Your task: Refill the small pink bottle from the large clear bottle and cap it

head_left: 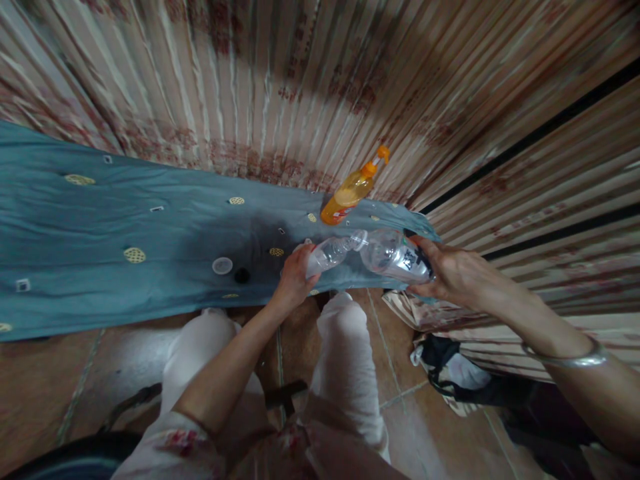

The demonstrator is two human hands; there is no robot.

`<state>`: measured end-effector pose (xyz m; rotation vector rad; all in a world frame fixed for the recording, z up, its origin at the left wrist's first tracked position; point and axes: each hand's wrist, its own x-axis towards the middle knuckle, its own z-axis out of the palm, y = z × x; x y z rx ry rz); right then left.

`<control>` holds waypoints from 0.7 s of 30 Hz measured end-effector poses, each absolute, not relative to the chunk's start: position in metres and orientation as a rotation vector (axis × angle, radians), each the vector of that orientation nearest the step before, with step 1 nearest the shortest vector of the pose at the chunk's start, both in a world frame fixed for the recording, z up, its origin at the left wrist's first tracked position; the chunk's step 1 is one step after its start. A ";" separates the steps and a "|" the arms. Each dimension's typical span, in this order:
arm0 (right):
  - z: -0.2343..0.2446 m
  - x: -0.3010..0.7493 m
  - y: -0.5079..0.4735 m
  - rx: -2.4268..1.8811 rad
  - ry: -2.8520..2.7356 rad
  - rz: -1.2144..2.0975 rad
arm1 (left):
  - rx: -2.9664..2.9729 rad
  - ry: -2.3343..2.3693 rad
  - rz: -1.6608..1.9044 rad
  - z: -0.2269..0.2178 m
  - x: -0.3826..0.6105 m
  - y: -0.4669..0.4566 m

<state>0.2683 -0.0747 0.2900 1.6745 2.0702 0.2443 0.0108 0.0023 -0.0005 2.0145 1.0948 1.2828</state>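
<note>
My left hand [295, 277] is wrapped round a small clear plastic bottle [334, 252], tilted with its neck pointing right. My right hand [450, 273] grips a larger clear bottle [393, 257] with a dark label, lying sideways with its mouth toward the left. The two bottle mouths meet at about the middle, above the near edge of a blue-green cloth [100, 227]. On that cloth lie a white cap [222, 265] and a small black cap [242, 275], left of my left hand.
An orange bottle [353, 189] with an orange spout stands on the cloth just behind the clear bottles. A striped patterned curtain [300, 80] hangs behind and to the right. A black and white bag [460, 373] lies on the tiled floor right of my knees.
</note>
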 end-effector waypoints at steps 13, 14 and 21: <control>0.295 0.261 -0.074 1.676 2.005 0.234 | 2.001 1.102 1.274 0.002 0.010 0.003; 0.294 0.262 -0.074 1.675 2.016 0.242 | 2.007 1.094 1.278 0.002 0.010 0.003; 0.293 0.265 -0.075 1.667 2.070 0.279 | 2.025 1.100 1.294 -0.001 0.011 0.003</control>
